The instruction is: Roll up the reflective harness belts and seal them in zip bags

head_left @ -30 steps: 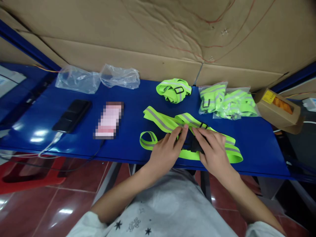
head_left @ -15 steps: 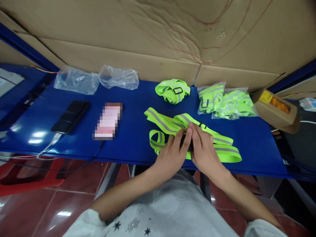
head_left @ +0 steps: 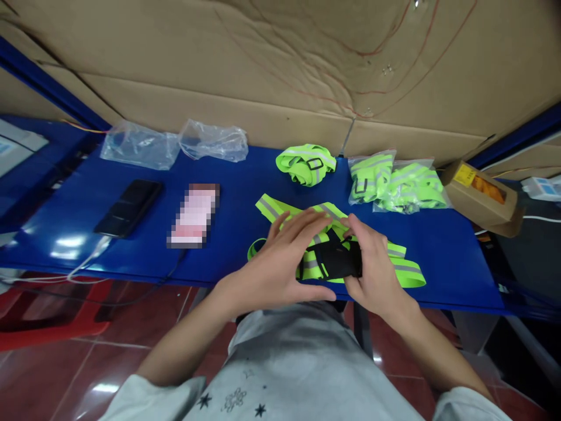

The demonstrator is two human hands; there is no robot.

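Observation:
A neon yellow-green strap [head_left: 409, 272] with a grey stripe lies loosely folded at the front edge of the blue table. On it rests a black piece [head_left: 337, 260], perhaps fabric, between my hands. My left hand [head_left: 284, 257] arches over the strap's left part, thumb and fingers spread wide, with nothing gripped. My right hand [head_left: 372, 263] has its thumb and fingers around the right end of the black piece. Behind them sits a coiled green strap [head_left: 307, 165] with a black buckle.
Bagged green straps [head_left: 372, 175] and a cardboard box [head_left: 482, 196] stand at the back right. Clear plastic bags [head_left: 140, 146] lie at the back left. A black phone [head_left: 127, 209] with a white cable and a pixelated pink-white item [head_left: 195, 216] are on the left.
My hands were together with fingertips touching over the black piece. They have moved apart, my left hand has spread open to the left, and more of the black piece shows.

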